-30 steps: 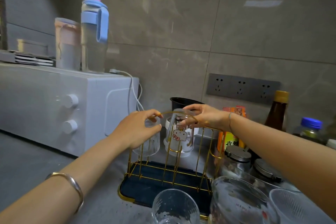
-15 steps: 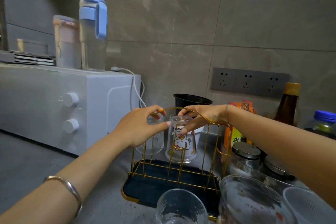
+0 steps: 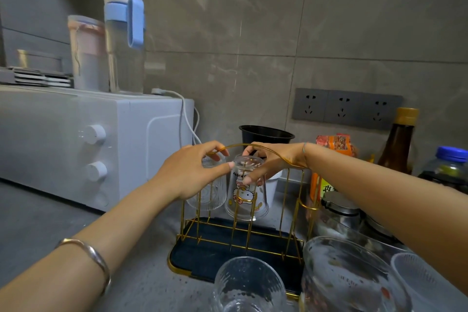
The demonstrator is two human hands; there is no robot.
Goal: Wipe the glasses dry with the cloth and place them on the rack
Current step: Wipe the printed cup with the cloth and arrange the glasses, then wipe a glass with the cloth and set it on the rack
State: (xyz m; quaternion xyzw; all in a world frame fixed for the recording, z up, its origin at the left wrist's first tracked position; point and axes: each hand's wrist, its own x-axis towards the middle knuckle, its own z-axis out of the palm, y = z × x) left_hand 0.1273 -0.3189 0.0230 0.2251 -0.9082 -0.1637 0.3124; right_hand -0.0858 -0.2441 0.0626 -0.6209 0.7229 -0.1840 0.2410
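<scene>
A gold wire rack (image 3: 291, 213) stands on a dark tray (image 3: 202, 253) on the grey counter. Two glasses sit upside down on its prongs: a ribbed glass (image 3: 211, 197) on the left and a cartoon-printed glass (image 3: 247, 200) beside it. My left hand (image 3: 190, 172) grips the upturned base of the ribbed glass, just under the rack's arched handle. My right hand (image 3: 271, 162) pinches the top of the cartoon glass between thumb and fingers. Three wet glasses stand at the front: a small one (image 3: 249, 286), a large one (image 3: 349, 278) and one at the right edge (image 3: 430, 284). No cloth is in view.
A white oven (image 3: 76, 139) fills the left, with a blue-lidded bottle (image 3: 125, 35) and a pink cup (image 3: 86, 53) on top. Behind the rack is a black cup (image 3: 266, 134). A snack packet (image 3: 334, 144), a sauce bottle (image 3: 397, 144) and metal-lidded jars (image 3: 339, 205) crowd the right.
My right hand has straightened the cartoon glass and set it lower on the rack's prongs. My left hand has stayed on the ribbed glass.
</scene>
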